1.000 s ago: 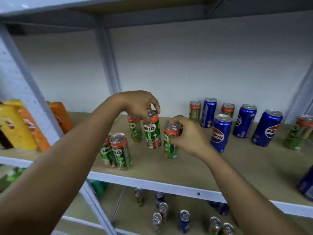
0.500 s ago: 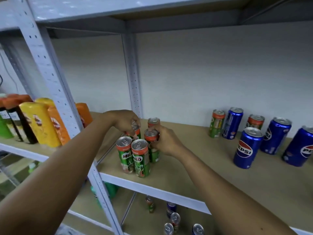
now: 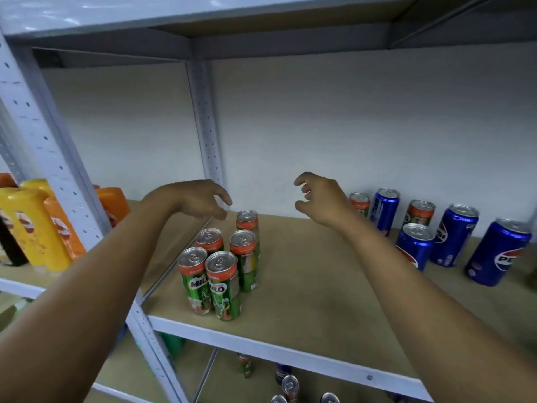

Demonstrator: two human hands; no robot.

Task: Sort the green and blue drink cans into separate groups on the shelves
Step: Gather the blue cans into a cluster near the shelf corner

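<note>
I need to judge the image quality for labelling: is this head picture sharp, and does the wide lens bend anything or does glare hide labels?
Head view: the green cans in the middle are fairly sharp, labels readable; the wide lens bends the shelf post at the left edge; both hands look slightly blurred; soft highlights on the blue cans, but their logos still show.

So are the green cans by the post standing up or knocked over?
Standing up. All five green cans sit upright in a tight cluster on the shelf, silver tops facing up.
</note>
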